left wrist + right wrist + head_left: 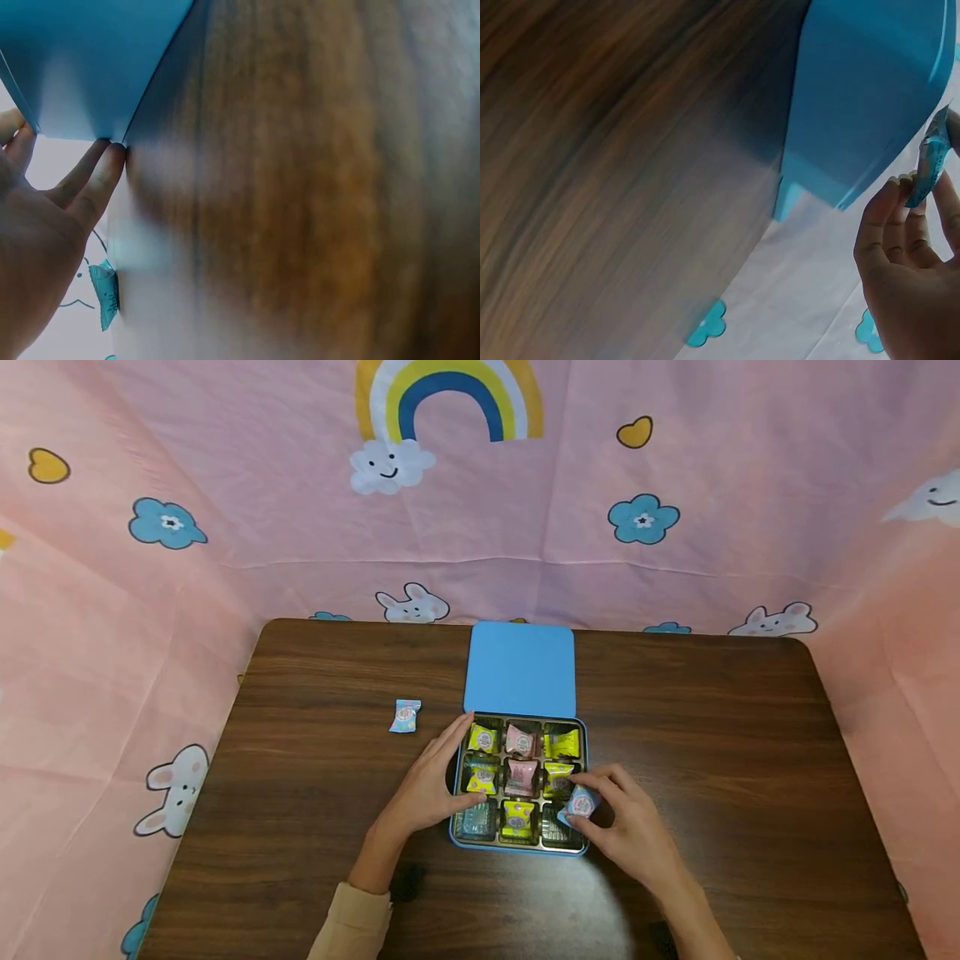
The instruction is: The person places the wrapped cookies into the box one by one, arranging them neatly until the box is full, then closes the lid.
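Observation:
A blue tin [519,850] lies on the table with its lid [521,668] folded back. Its gold insert has several compartments, most with a wrapped candy: yellow ones such as the candy [517,819] at front middle, and pink ones such as the candy [521,777] at the centre. The front-left and front-right compartments hold no candy. My right hand [630,827] pinches a blue wrapped candy [581,803] over the front-right compartment; the right wrist view shows this candy [931,159] between thumb and fingers. My left hand [431,785] rests along the tin's left side, fingers at its edge.
Another blue wrapped candy [406,716] lies on the brown wooden table [315,793], left of the lid. A pink patterned cloth [480,527] hangs behind the table and on both sides.

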`<move>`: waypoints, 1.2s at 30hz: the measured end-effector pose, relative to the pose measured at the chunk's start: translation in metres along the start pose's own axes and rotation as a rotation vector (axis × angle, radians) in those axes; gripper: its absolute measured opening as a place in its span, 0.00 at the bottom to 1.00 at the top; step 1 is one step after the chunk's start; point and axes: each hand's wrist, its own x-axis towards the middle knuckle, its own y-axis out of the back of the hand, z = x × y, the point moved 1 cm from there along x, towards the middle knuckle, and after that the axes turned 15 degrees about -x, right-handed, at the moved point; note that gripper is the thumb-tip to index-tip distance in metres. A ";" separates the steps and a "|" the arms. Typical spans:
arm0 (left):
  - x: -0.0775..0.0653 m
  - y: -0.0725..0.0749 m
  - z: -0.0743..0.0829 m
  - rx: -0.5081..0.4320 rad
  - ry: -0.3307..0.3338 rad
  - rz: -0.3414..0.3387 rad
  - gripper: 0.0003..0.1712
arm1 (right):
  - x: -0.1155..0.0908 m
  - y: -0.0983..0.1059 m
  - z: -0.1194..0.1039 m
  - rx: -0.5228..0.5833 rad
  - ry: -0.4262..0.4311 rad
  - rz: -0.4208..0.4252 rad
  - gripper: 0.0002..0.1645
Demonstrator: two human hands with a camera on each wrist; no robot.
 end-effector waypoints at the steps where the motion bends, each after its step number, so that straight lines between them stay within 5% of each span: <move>1: 0.000 0.000 0.000 0.003 -0.001 0.003 0.65 | 0.001 -0.002 -0.001 -0.005 0.017 -0.003 0.34; 17: -0.001 0.001 -0.001 0.017 -0.002 -0.001 0.65 | 0.002 -0.012 -0.007 -0.074 0.132 0.038 0.33; 36: 0.000 0.002 -0.003 0.016 -0.004 -0.001 0.66 | 0.001 -0.013 -0.010 -0.094 0.137 0.023 0.29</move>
